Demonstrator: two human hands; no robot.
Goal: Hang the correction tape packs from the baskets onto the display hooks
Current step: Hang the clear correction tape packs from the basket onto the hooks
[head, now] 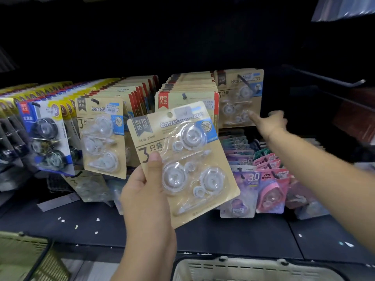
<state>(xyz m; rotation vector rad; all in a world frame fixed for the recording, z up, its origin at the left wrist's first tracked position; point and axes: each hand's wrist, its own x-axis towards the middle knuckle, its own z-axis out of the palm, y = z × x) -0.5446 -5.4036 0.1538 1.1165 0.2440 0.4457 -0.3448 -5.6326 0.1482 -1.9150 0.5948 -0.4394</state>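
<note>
Your left hand (150,191) grips a tan correction tape pack (182,159) by its lower left edge. The thumb presses on the front beside the big "3" and the fingers curl behind the card. You hold the pack up in front of the display, tilted so its top leans left. Its round hanging hole (169,114) is free and on no hook. The clear blister shows three white toothed wheels and some smaller parts.

Your right hand (272,122) reaches out to the right of it, blurred by motion. The forefinger stretches toward the lower right part of a hanging pack (237,98) of the same kind, which sits on a dark hook (244,82). The blur hides whether the fingertip touches the card, and whether the other fingers are clenched or loose.

Behind the held pack hang two full rows of tan packs: a left row (101,134) and a middle row (186,94). Farther left hang blue packs (46,134). Below your right forearm hang purple and pink packs (249,185). At the far right a bare hook (359,82) juts out from the dark back wall.

The dark shelf (223,234) below has small white scraps on it. A white basket (243,266) sits at the bottom edge, near you, and a green basket (22,250) at the bottom left corner.
</note>
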